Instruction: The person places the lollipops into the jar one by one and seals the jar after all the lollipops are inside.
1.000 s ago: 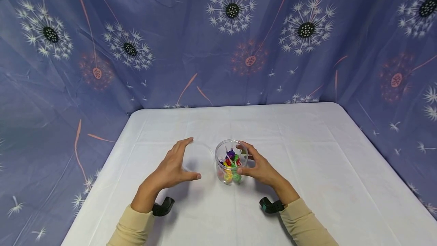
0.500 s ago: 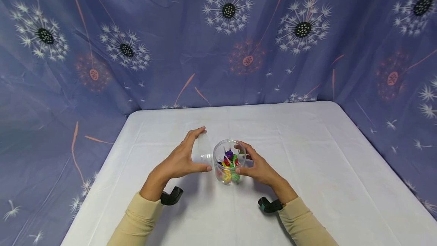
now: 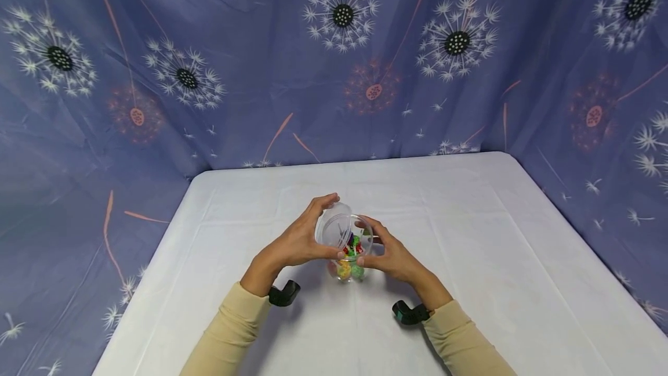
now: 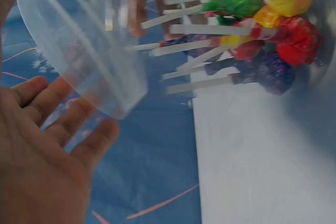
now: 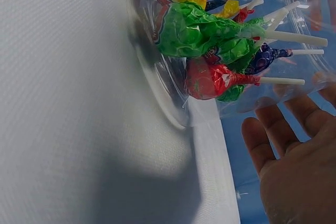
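Observation:
A clear round plastic jar (image 3: pixel 367 228) stands upright on the table, with wrapped lollipops (image 3: pixel 356 248) inside. Their red, green, yellow and purple wrappers (image 5: pixel 210 80) lie low, and the white sticks (image 4: pixel 205 85) point up. My right hand (image 3: pixel 392 255) grips the jar's right side near the rim, thumb in front and fingers behind. Between thumb and fingers my left hand (image 3: pixel 294 243) holds a clear round lid (image 4: pixel 79 45) by its edge. Tilted, the lid overlaps the left part of the jar's mouth in the head view; whether they touch I cannot tell.
A white cloth covers the table (image 3: pixel 522 260). Behind and on both sides hangs a blue curtain (image 3: pixel 261 74) with dandelion prints. Black wrist devices sit on both wrists, the left one (image 3: pixel 285 293) and the right one (image 3: pixel 409 312).
My left hand has moved right with the lid, from beside the jar to over its mouth, the lid tilting on the way. The right hand keeps its grip on the jar.

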The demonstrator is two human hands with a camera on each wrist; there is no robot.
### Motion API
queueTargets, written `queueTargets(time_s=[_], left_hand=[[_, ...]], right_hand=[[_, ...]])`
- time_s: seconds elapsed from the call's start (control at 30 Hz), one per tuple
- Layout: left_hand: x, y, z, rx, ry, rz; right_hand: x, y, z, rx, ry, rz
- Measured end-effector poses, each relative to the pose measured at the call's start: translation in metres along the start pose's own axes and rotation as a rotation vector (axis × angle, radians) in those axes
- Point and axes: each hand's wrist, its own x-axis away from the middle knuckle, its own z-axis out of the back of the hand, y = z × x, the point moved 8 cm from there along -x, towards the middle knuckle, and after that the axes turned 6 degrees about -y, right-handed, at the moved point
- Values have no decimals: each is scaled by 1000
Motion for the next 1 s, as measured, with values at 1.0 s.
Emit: queueTargets(time_s=[1.0], left_hand=[[-6,-11,-20,50,114,-115]], right_hand=[[3,8,1,-6,-3,-60]])
